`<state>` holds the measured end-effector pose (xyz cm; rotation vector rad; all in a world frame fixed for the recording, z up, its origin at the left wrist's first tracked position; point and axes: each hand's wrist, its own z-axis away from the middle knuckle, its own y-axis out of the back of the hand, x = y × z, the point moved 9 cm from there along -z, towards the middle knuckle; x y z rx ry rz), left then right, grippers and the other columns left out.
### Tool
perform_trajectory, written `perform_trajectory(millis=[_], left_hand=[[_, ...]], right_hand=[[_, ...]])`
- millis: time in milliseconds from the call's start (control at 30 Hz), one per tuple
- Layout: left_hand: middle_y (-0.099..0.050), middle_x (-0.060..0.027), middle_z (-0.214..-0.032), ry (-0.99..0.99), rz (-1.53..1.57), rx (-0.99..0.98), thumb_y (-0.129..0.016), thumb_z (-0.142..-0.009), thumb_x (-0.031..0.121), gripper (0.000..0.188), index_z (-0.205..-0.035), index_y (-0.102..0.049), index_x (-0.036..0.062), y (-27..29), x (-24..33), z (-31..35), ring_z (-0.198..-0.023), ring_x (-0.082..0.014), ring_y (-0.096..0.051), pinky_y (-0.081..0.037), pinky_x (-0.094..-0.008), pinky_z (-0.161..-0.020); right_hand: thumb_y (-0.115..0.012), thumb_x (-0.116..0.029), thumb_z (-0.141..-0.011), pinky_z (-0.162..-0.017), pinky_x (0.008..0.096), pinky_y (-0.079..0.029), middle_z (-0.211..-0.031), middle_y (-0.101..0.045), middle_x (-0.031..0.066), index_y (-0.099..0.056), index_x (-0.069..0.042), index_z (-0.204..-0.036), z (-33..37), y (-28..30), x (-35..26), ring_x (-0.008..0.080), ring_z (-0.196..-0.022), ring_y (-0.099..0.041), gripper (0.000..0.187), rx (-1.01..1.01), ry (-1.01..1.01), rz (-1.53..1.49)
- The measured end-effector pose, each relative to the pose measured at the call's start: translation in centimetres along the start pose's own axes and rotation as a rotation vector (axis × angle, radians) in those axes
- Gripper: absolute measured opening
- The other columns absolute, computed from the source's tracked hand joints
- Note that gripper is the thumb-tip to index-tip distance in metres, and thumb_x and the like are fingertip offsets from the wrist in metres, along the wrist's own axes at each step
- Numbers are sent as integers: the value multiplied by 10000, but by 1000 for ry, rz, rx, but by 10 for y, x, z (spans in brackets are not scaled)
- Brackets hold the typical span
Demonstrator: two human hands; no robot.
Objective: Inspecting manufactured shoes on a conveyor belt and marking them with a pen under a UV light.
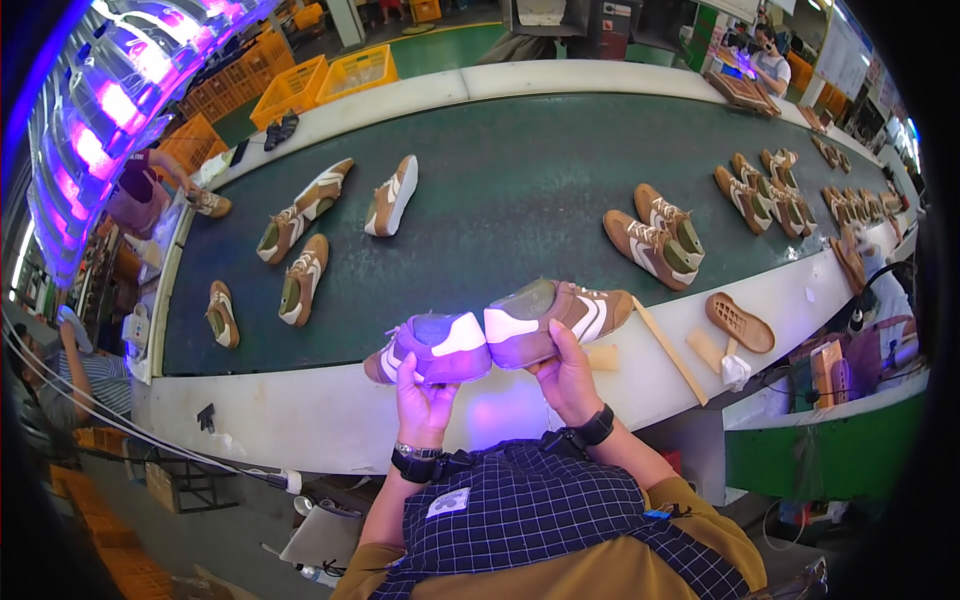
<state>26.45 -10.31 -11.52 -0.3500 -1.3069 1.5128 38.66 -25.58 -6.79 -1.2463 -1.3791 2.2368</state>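
Just above the white near ledge I hold up two sneakers, their heels close together. My left hand (425, 400) grips the left sneaker (440, 345), which looks purple under the violet light and has a white heel patch. In my right hand (568, 375) is the right sneaker (580, 308), brown with white stripes, its toe pointing right. Green shoe lasts show inside both openings. Thumbs press on the heel sides; the other fingers are partly hidden beneath the shoes.
A green conveyor belt (480, 150) carries several brown sneakers, including a tilted one (392, 196) showing its white sole. On the near ledge lie a brown outsole (740, 322), a long wooden strip (670, 350) and crumpled white paper (736, 372). Violet lamps (110, 110) hang upper left. Co-workers stand at both sides.
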Motion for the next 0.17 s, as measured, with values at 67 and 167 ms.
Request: perform_trajectory(millis=[67, 167], left_hand=[[-496, -77, -1254, 16, -6, 11, -606, -831, 326, 558, -1304, -401, 111, 4, -5, -3, -1152, -251, -489, -442, -426, -952], [-466, -82, -1284, 1, -35, 27, -621, -814, 354, 608, -1321, -383, 117, 10, -5, -6, -1176, -258, -466, -431, -423, -961]], right_hand=[[-545, -247, -905, -920, 399, -477, -1195, -524, 130, -392, -19, -1258, -2, 5, 3, 226, -1074, -551, 447, 20, -13, -44], [-565, -247, -893, -927, 390, -475, -1202, -515, 134, -383, -29, -1264, -4, 14, 11, 228, -1090, -539, 467, 65, -53, -76]])
